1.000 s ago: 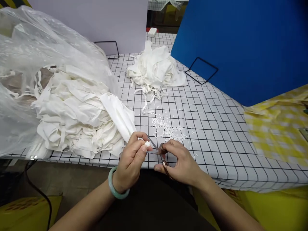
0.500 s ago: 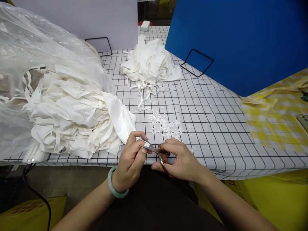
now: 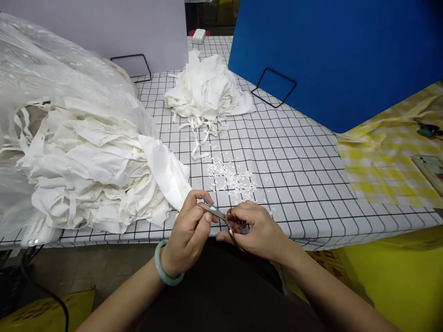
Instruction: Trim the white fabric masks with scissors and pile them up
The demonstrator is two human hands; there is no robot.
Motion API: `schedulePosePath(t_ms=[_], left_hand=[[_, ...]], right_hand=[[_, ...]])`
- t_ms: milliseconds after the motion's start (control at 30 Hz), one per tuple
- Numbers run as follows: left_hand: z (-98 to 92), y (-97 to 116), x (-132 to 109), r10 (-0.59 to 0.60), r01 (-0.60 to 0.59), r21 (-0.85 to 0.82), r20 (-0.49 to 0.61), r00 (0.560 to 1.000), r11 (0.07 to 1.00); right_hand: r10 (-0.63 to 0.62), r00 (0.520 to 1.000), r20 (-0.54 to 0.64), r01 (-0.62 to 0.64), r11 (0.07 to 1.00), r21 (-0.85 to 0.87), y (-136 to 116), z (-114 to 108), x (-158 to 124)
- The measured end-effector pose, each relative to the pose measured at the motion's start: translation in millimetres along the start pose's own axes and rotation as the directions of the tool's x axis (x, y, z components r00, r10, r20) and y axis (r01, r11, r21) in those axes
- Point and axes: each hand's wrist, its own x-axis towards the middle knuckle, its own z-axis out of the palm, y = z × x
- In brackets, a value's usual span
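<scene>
My left hand (image 3: 187, 233), with a pale green bangle at the wrist, pinches the end of a white fabric piece (image 3: 166, 170). That piece stretches back to a heap of white fabric pieces (image 3: 100, 161) on the left. In my right hand (image 3: 261, 230) is a pair of scissors (image 3: 220, 213), with fingers through the brownish handles. Its blades point left, slightly apart, around a bit of white material at my left fingertips. Just beyond the hands, many tiny white clippings (image 3: 231, 180) lie scattered on the checked tablecloth (image 3: 290, 175).
A clear plastic bag (image 3: 69, 60) partly covers the left heap. Farther back sits a second white fabric pile (image 3: 207, 87) with loose straps. A blue board (image 3: 328, 55) and a pale board (image 3: 138, 27) stand behind. On the right, a phone (image 3: 429, 168) rests on yellow checked cloth (image 3: 374, 166).
The scissor blades have come closer together around the white bit. Both hands stay nearly in place, while the table and its contents have shifted a little left in view.
</scene>
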Motion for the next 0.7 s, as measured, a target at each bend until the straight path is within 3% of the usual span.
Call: schedulePosePath(t_ms=[200,333,433,500,600,700], left_hand=[[15.5,-6.2,13.9,0.005,-0.005,-0.006,0.119,0.993,1.0],[25.8,-14.9,20.5,-0.028,0.029,-0.004,0.177,0.984,1.0],[28.3,-18.2,20.9,-0.053,0.056,-0.01,0.179,0.982,0.998],[25.3,-14.2,18.4,-0.087,0.09,-0.013,0.159,0.983,0.996],[11.2,2.3,11.0,-0.09,0.092,-0.007,0.174,0.981,0.996],[-13.5,18.7,4.3,-0.009,0.005,0.009,0.423,0.906,1.0]], right_hand=[[0.094,0.992,-0.087,-0.094,0.996,-0.003,21.1,2.1,-20.2],[0.231,0.968,-0.101,-0.219,0.968,0.124,33.5,10.6,-30.5],[0.36,0.932,-0.046,-0.336,0.905,0.261,37.2,12.9,-34.4],[0.402,0.916,-0.021,-0.368,0.857,0.361,36.0,10.4,-35.1],[0.347,0.937,-0.025,-0.283,0.802,0.526,30.0,6.9,-31.6],[0.272,0.962,0.023,-0.216,0.705,0.676,23.4,13.3,-23.1]])
